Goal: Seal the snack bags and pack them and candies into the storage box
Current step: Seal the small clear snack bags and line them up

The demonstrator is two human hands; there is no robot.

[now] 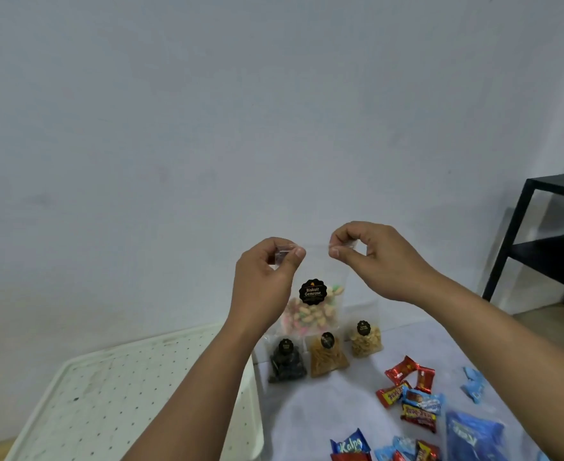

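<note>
At about eight o'clock a white storage box (114, 387) with a dotted surface sits at the table's left side. Just right of centre, the left hand (267, 277) pinches the top left corner of a clear snack bag (313, 304) between thumb and curled fingers, the bag hanging in the air with a black "Biskuit Gemrose" label and pale and pink biscuits inside. The right hand (370, 257), at about three o'clock from the left one, pinches the bag's top right corner in the same way. Below the held bag, three more labelled snack bags (327, 357) stand on the table (310, 417): dark, orange-brown and pale contents. At five o'clock, red and blue wrapped candies (413, 397) lie scattered. A black shelf frame (520, 234) stands at three o'clock.
</note>
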